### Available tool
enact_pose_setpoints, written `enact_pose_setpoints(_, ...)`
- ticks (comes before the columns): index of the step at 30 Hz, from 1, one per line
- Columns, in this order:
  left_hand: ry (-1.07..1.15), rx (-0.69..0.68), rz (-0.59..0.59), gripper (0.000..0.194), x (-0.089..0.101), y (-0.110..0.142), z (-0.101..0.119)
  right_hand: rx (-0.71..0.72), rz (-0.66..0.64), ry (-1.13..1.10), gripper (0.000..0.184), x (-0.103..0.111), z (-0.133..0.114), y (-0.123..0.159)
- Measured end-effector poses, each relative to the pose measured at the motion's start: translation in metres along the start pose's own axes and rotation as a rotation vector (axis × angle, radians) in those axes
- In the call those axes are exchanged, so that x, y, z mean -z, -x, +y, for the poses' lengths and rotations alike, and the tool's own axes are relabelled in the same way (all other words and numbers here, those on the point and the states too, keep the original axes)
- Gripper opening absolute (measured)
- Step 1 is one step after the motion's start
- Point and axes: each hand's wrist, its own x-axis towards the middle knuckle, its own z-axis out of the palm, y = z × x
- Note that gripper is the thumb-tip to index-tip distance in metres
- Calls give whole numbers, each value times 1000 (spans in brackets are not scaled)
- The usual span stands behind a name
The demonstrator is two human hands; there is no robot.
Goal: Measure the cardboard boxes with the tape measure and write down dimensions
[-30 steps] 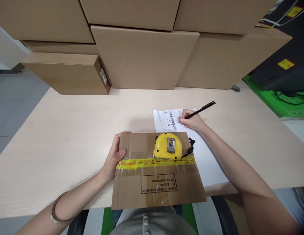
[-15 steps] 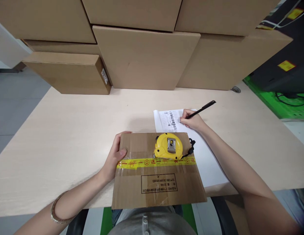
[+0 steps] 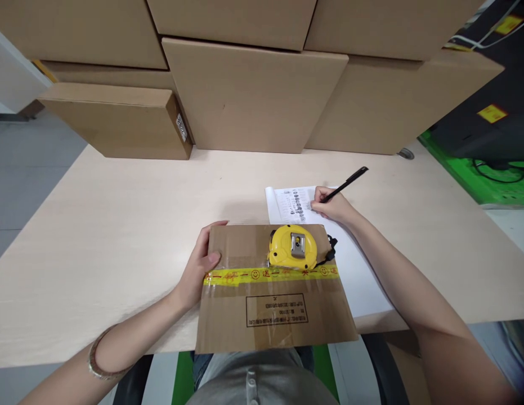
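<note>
My left hand point(image 3: 201, 260) grips the left edge of a flat cardboard box point(image 3: 228, 332), thumb on its top face. Yellow printed tape point(image 3: 255, 274) runs across this box, and a boxed text print shows below the tape. A yellow tape measure point(image 3: 293, 247) with a black wrist strap lies on the box near its far right corner. Beyond it, my right hand point(image 3: 333, 205) is closed around a black pen point(image 3: 350, 180), its tip hidden by my fingers. Under that hand lies a white sheet of paper point(image 3: 363, 287) with dense handwriting near its top; the box covers part of it.
Large cardboard boxes point(image 3: 253, 101) are stacked along the back of the pale table point(image 3: 97, 225). A smaller flat box point(image 3: 118, 126) with a label stands at the back left. A dark cabinet point(image 3: 473, 129) and a green base point(image 3: 468, 174) are at the right.
My right hand and the pen have shifted very slightly over the paper. The whole view has moved a little; my left hand keeps its hold on the box.
</note>
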Motion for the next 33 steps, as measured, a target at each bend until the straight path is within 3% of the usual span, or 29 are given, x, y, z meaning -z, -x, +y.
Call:
enact_pose_setpoints(7, -5, -43, -72, 76, 12, -1, -13, -144, -14, 416, 44, 20, -18, 17)
enact_pose_setpoints(11, -186, -330, -76, 65, 23, -6, -15, -178, 23, 696, 48, 17, -30, 28)
enact_pose_setpoints(13, -300, -498, -106, 49, 27, -9, -12, -189, 73, 788, 45, 14, -41, 37)
enact_pose_setpoints(15, -399, -570, -154, 29, 31, -11, -8, -153, 165, 831, 40, 10, -58, 50)
enact_pose_setpoints(18, -442, -500, -205, 20, 32, -12, -3, 182, 193, 710, 47, 2, -89, 77)
enact_pose_setpoints(20, -379, -428, -224, 25, 31, -12, -4, 455, 58, 601, 48, -6, -106, 95)
enact_pose_setpoints(22, -281, -370, -234, 33, 29, -11, -5, 590, -72, 561, 45, -16, -117, 109)
enact_pose_setpoints(26, -167, -302, -204, 44, 24, -10, -4, 610, -91, 486, 47, -30, -124, 123)
enact_pose_setpoints(31, -148, -282, -182, 46, 20, -8, -2, 474, -158, 223, 57, -54, -140, 125)
enact_pose_setpoints(33, -115, -279, -179, 46, 20, -8, -4, 538, -200, 173, 53, -69, -155, 122)
